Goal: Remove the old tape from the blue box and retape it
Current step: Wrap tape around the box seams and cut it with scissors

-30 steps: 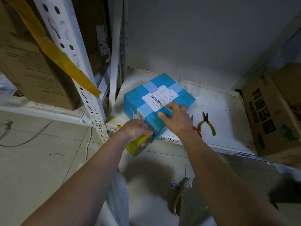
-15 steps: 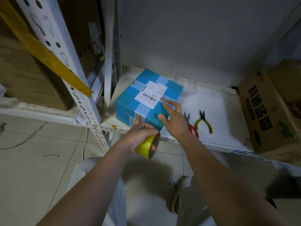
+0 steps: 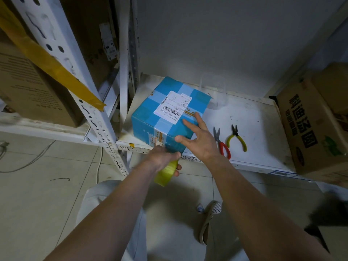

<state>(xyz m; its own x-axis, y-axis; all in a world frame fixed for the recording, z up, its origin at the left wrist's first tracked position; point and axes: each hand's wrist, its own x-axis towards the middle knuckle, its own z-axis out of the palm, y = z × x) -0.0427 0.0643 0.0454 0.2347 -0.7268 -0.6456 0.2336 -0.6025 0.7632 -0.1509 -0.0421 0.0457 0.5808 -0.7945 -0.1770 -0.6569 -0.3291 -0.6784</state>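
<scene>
The blue box [image 3: 150, 113] stands on the low white shelf [image 3: 259, 129], near its front left corner. It carries a white barcode label and pale tape bands on top. A tape strip runs down its front face. My left hand [image 3: 162, 159] grips a yellow tape roll [image 3: 166, 172] just below the box's front edge. My right hand [image 3: 199, 140] rests on the box's near right corner with fingers spread.
Red-handled scissors [image 3: 223, 146] and yellow-handled pliers [image 3: 238, 138] lie on the shelf right of the box. A brown carton [image 3: 308, 132] stands at the right. A clear container [image 3: 213, 91] sits behind the box. A white rack post [image 3: 90, 110] with yellow tape stands at the left.
The box has turned and slid back toward the left of the shelf. My left hand stays with the roll at the front face, and my right hand's fingers have spread wider.
</scene>
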